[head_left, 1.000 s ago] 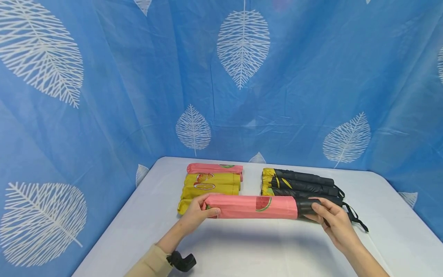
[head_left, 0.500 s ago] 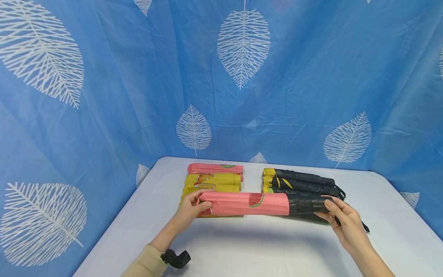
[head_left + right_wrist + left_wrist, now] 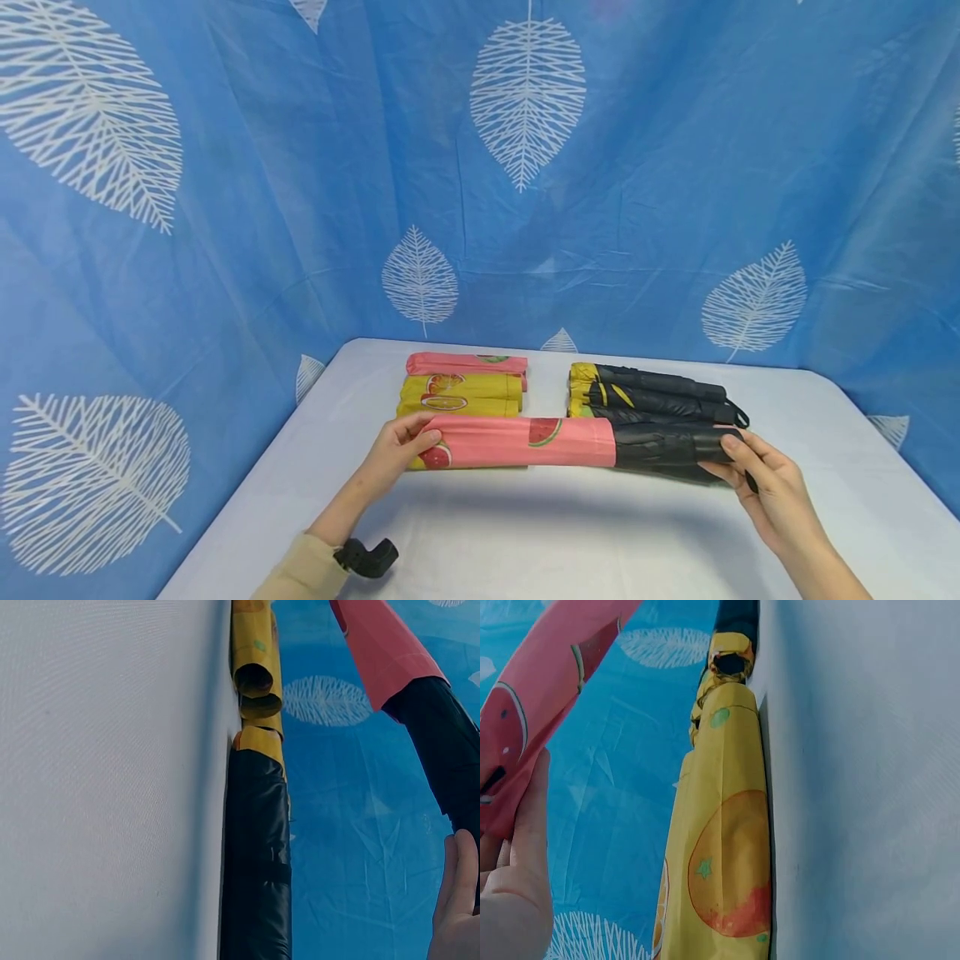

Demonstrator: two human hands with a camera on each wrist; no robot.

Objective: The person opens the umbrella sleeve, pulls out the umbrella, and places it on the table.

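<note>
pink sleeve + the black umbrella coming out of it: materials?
Pink sleeve: thin woven fabric, probably polyester, matte; it creases softly and carries a printed watermelon. Black umbrella: folded canopy cloth with a slight sheen, likely coated, in bunched pleats. Left hand pinches the sleeve's end, right hand grips the umbrella.

Table: I see a white table (image 3: pixel 525 542) with rounded corners, and a blue leaf-printed cloth (image 3: pixel 225 208) hangs behind it and at both sides.
Left group: a pink sleeve (image 3: pixel 465 364) lies at the back, and yellow sleeves with an orange print (image 3: pixel 459 396) lie just beside it, touching each other.
Right group: black folded umbrellas with yellow ends (image 3: pixel 652 392) lie side by side, near the left group but apart from it.
</note>
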